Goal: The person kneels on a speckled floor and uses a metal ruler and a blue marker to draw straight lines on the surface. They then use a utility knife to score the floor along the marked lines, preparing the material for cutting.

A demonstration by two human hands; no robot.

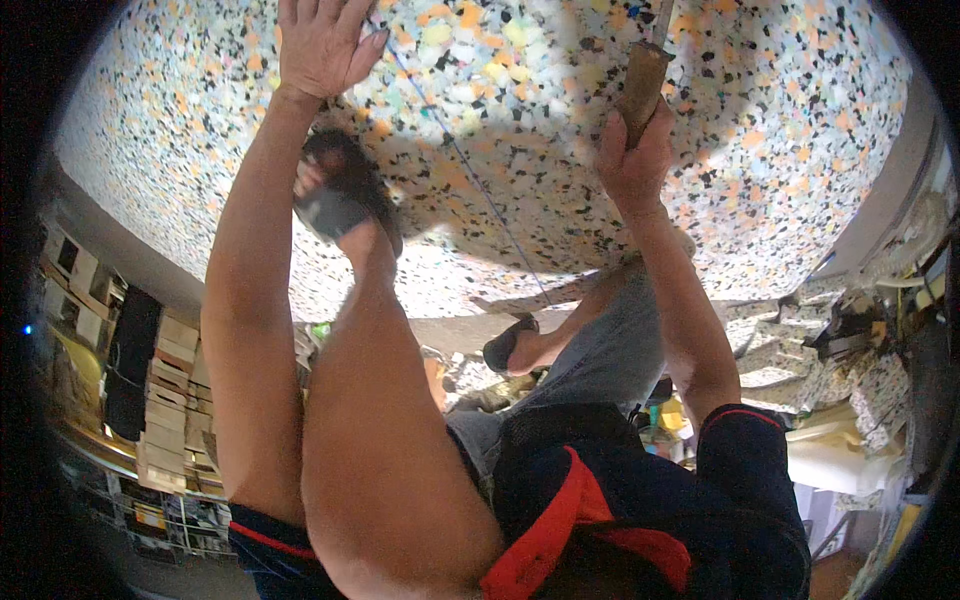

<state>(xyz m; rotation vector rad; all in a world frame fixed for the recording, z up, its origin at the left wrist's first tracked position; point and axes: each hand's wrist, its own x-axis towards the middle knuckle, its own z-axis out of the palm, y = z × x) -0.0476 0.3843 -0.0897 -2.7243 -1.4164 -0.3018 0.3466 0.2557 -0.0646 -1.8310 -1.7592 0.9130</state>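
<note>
My left hand (325,50) lies flat with its fingers spread on a thick sheet of speckled foam (480,70), made of white, orange, yellow and black bits. In my right hand (638,160) is a wooden-handled knife (645,85), gripped by the handle. Its narrow metal blade points away from me and runs out of view at the top edge. Between my hands a thin blue line (455,145) crosses the foam from the upper left down to the near edge.
My sandalled left foot (345,205) rests on the foam below my left hand. The other foot (515,345) is beyond the sheet's near edge. Stacked pale blocks (170,400) stand at the left. Foam offcuts (780,345) and assorted clutter lie at the right.
</note>
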